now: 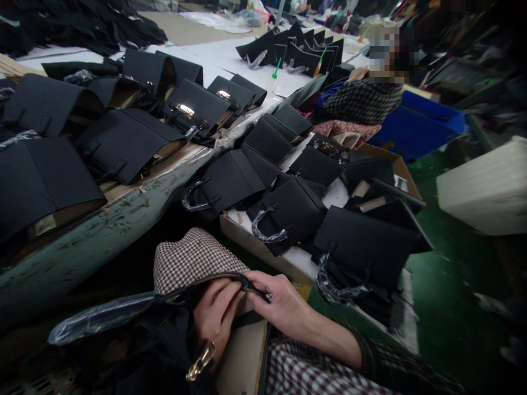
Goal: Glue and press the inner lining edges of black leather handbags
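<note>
At the lower middle, my left hand (218, 315) reaches inside the opening of a bag, its fingers bent against the dark rim. My right hand (284, 304) pinches that same rim from the right side, close beside the left fingers. Houndstooth-checked fabric (193, 260) bulges up behind the rim. A handle wrapped in clear plastic (102, 318) sticks out to the left. Gold-coloured hardware (201, 361) hangs just below my left hand. A tan inner panel (242, 351) shows under both hands.
Several black bags lie on the long table (102, 241) at left and on a low white-topped stand (333, 195) ahead. A glue bottle (274, 79) stands on the table. A person in a checked top (362, 101) sits beyond, near a blue bin (415, 123). A white box (486, 186) is at right.
</note>
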`<state>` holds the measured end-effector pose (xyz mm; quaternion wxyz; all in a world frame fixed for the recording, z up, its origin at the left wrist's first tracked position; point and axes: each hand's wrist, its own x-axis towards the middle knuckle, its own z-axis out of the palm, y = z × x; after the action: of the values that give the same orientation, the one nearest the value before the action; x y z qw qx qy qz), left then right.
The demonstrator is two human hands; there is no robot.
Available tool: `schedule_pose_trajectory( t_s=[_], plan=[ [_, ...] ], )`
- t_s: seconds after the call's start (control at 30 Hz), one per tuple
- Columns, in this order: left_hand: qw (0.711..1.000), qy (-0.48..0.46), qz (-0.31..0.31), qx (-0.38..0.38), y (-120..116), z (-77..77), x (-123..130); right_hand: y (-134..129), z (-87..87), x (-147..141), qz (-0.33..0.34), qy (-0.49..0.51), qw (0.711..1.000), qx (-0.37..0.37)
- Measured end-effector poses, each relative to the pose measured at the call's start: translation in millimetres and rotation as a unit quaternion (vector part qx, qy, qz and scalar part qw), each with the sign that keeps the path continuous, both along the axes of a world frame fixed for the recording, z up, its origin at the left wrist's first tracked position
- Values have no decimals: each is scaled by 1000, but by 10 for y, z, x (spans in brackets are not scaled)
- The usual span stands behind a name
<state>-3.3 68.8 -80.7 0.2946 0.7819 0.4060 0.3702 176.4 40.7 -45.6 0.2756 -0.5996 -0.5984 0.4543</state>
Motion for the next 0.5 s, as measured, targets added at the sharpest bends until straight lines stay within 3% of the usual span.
schedule_pose_trajectory(
  t_s=[0.27, 0.4, 0.5],
  plan=[
    [996, 19, -12, 86, 21, -42, 44, 29, 57, -27, -2, -7, 1000, 1],
    [992, 50, 48, 107, 16, -20, 133, 37, 46, -55, -10, 17, 1000, -12],
    [986, 54, 107, 117, 5, -20, 163, 60, 12, -92, -45, 97, 993, -46]
  ],
)
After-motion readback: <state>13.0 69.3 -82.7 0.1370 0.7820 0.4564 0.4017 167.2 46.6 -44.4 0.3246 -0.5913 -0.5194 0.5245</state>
